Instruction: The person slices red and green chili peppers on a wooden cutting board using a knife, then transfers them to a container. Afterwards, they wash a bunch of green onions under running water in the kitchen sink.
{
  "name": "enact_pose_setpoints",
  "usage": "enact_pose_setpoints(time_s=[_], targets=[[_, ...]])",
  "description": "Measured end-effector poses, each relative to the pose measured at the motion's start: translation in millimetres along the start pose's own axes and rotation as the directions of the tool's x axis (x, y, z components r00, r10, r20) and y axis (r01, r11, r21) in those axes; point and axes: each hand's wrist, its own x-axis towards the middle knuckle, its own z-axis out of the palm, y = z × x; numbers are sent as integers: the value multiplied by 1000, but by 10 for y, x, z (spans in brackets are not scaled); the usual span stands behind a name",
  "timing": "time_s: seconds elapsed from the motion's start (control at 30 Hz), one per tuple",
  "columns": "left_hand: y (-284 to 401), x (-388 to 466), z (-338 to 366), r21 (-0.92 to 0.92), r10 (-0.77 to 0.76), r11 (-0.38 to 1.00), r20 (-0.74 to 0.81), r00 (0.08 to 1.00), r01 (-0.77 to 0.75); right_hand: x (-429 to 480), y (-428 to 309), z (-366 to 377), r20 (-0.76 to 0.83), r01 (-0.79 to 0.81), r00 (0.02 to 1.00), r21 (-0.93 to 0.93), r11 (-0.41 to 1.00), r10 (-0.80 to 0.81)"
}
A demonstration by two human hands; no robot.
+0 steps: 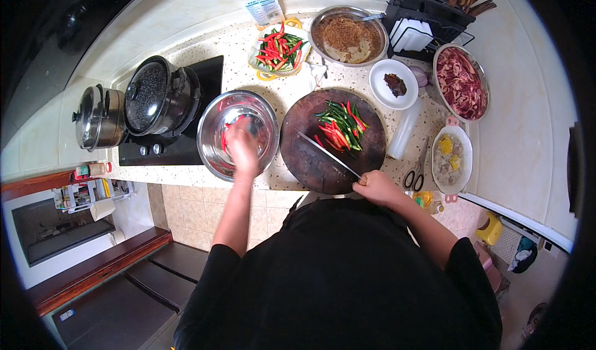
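My right hand point(379, 188) grips the handle of a kitchen knife. The knife's blade point(329, 155) slants across a round, dark wooden chopping board point(302, 164). Cut green chili peppers point(339, 117) and cut red chili peppers point(334, 135) lie in a pile on the board, beyond the blade. Over a stainless steel bowl point(207, 152) to the left is my left hand point(242, 147), blurred. Red chili pieces point(224, 141) show beside its fingers; whether they are held or lie in the bowl is unclear.
Behind stand a basket of chilies point(279, 52), a steel bowl of brown food point(344, 33) and a white plate point(379, 89). Raw sliced meat point(461, 82), scissors point(419, 168) and a corn dish point(451, 159) are right. A lidded black pot point(151, 96) sits on the left cooktop.
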Motion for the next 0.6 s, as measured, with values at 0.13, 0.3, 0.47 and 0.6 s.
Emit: enact_pose_setpoints(time_s=[0.13,0.3,0.47,0.6], targets=[[-799,199,89,344,-49,938,264,963,-47,21,-15,38,-3,16,1000,39,999,-16],[-1013,216,151,445,-81,888,393,916,-113,27,49,-36,-118,-57,991,94,994,68],[-536,263,-158,102,51,992,225,973,-75,-19,70,-168,16,-228,971,337,913,237],[-113,114,-180,41,197,977,204,959,-209,-17,29,-174,-97,-109,986,226,968,134]])
